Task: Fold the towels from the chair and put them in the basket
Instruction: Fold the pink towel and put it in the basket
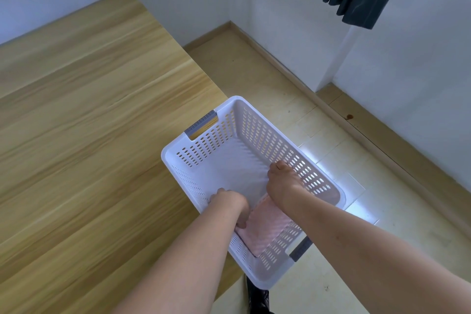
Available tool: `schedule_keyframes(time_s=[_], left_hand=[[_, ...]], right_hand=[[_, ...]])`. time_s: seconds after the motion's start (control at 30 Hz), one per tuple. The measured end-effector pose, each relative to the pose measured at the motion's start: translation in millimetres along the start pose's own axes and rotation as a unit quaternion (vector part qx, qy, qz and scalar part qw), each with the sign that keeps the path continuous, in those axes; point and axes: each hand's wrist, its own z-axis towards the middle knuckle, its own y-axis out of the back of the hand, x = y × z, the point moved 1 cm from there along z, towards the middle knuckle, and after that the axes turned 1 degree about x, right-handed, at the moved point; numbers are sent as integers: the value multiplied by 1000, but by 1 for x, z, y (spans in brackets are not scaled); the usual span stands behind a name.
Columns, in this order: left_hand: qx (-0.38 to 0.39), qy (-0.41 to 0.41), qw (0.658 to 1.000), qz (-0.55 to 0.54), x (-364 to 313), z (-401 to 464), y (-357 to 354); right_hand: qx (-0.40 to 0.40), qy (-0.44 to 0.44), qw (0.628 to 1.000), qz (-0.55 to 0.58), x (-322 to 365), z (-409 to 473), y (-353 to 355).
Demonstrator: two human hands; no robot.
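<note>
1. A wooden table (84, 115) fills the left side. Its top is light brown with long stripes.
2. A white basket (175, 146) with many small holes sits on the table's right edge. Part of it sticks out over the floor.
3. The floor (339, 150) beside the table has pale yellow tiles.

Both forearms (183, 257) are bare (no sleeves reach them), wrists without watch or rings.

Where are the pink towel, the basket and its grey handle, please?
pink towel (265, 229): head view, its folded top face.
basket (204, 158): head view, perforated left wall.
grey handle (201, 123): head view, its middle.
</note>
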Motion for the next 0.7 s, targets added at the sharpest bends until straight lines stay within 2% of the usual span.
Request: schedule_keyframes(time_s=[0.17, 0.23, 0.37, 0.53, 0.7], left_hand=[[43, -47, 998, 18, 5, -15, 12], [18, -55, 998, 16, 10, -24, 18], [-146, -48, 988, -10, 27, -44, 24], [-396, -68, 915, 14, 62, -79, 22], [-516, -59, 855, -20, 116, -119, 3]], right_hand=[[-10, 7, 999, 52, -3, -11, 18], [-29, 0, 995, 98, -7, -21, 30], [-65, -35, 979, 191, -15, -45, 49], [-99, -79, 955, 267, -16, -83, 78], [-153, -139, 914, 348, 8, -124, 120]])
